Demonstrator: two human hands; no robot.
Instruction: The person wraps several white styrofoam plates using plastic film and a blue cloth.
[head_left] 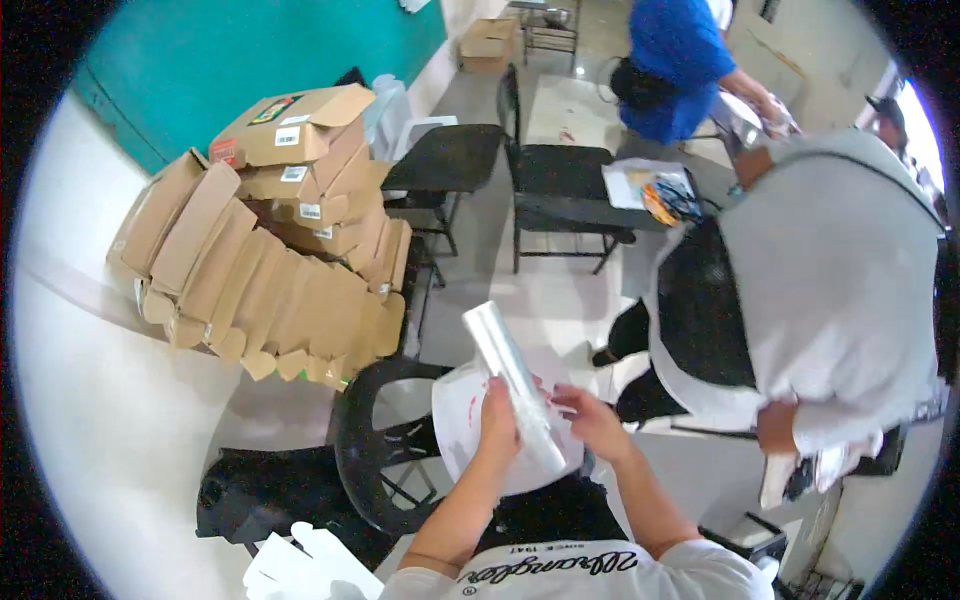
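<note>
A roll of clear plastic film (512,375) lies slantwise in front of me, its far end tilted up to the left. My left hand (497,428) is wrapped around its left side, with fingertips showing past the far side. Close to the right side of the roll is my right hand (594,424), its fingers bent and apart; whether the fingertips touch the film is not clear. Beneath the roll, over my lap, spreads a white plastic bag (455,415) with small red marks.
Flattened and stacked cardboard boxes (290,300) fill the left side. A black chair (365,430) stands at my left, beside white folded pieces (310,565). Black desk chairs (565,190) are ahead. A person in grey (825,270) is close on the right; another in blue (675,65) stands farther off.
</note>
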